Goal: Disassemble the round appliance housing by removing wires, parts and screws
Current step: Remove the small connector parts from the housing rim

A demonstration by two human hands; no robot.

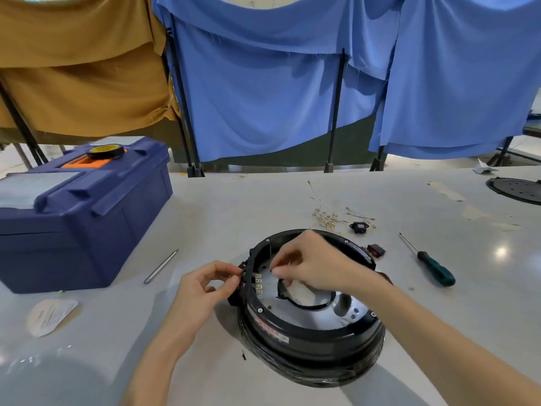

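Note:
A round black appliance housing (pixel 310 341) lies on the grey table with its open side up, showing a silver metal plate and a row of small brass terminals (pixel 258 284) inside its left wall. My left hand (pixel 205 285) pinches a black part on the outside of the housing's left rim. Over the inside, my right hand (pixel 313 265) has its fingers curled and pinches something small and dark near the terminals. A tangle of pale removed wires (pixel 325 215), a small black socket part (pixel 358 227) and a dark red switch (pixel 375 249) lie just beyond the housing.
A green-handled screwdriver (pixel 430 265) lies to the right, a metal punch (pixel 161 266) to the left. A blue toolbox (pixel 79 212) with a tape roll on top stands at the left; a white label (pixel 51 316) lies in front of it. A black perforated disc (pixel 518 190) sits far right.

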